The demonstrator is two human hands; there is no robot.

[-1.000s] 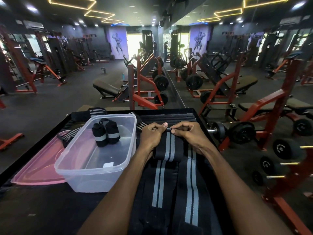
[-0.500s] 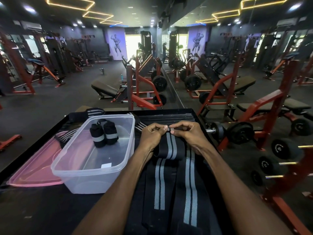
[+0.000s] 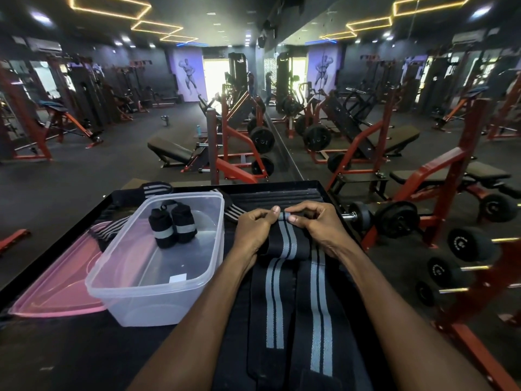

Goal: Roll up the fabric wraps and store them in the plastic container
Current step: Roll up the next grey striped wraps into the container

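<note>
Pinching the far end of a long fabric wrap [image 3: 284, 244], both hands worked close together, just to the right of the plastic container [image 3: 158, 277]. The left hand [image 3: 255, 230] held the left side of the small roll with its thumb and bent fingers. The right hand [image 3: 315, 225] held the right side the same way. The two thumbs almost touched on top of the roll. It looked like they held it from both sides so the roll would stay tight and straight.

This wrap was black with grey stripes. Its loose part lay flat on the table [image 3: 84, 362], running from the roll back toward the person. Lying flat like that likely helps it roll up smoothly. The roll was still very small, so most of this wrap was not rolled yet.

Inside the container stood two rolled wraps [image 3: 172, 227], side by side near its far end. There was lots of room left in it. A pink lid [image 3: 56, 283] lay on the left of the container, off so things could go in. More loose striped wraps [image 3: 155, 189] lay behind the container, waiting. So the job seemed only partly done.
</note>
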